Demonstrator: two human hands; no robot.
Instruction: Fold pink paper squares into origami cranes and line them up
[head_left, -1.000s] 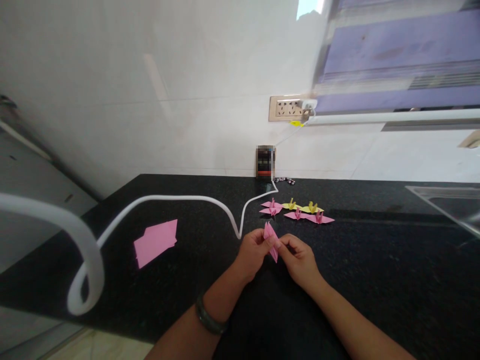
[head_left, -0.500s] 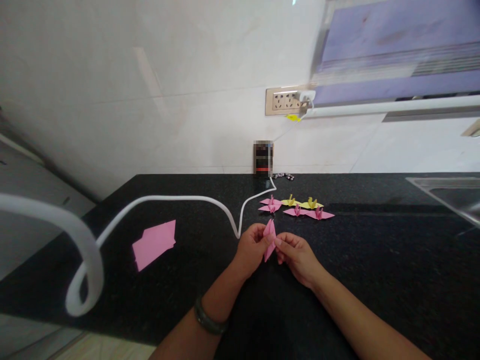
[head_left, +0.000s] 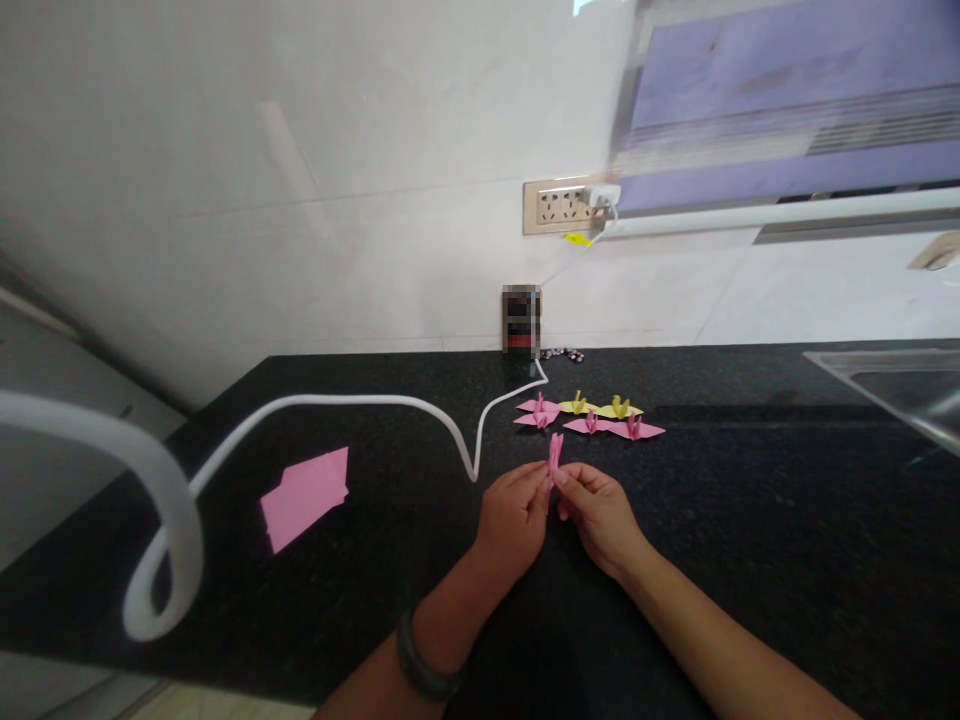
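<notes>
A small folded pink paper piece stands upright between my two hands above the black counter. My left hand pinches its lower left side with fingers closed. My right hand pinches it from the right, fingers closed too. A dark bracelet is on my left wrist. Just beyond my hands lie several finished paper cranes, pink and yellow, in a short row.
A stack of flat pink paper sheets lies at the left. A white cable curls across the counter from a dark device at the wall. A wall socket sits above; a metal sink edge is at the right.
The pink piece has been turned from a slanted, broad face to a narrow upright one, and both hands have shifted slightly closer together around it.
</notes>
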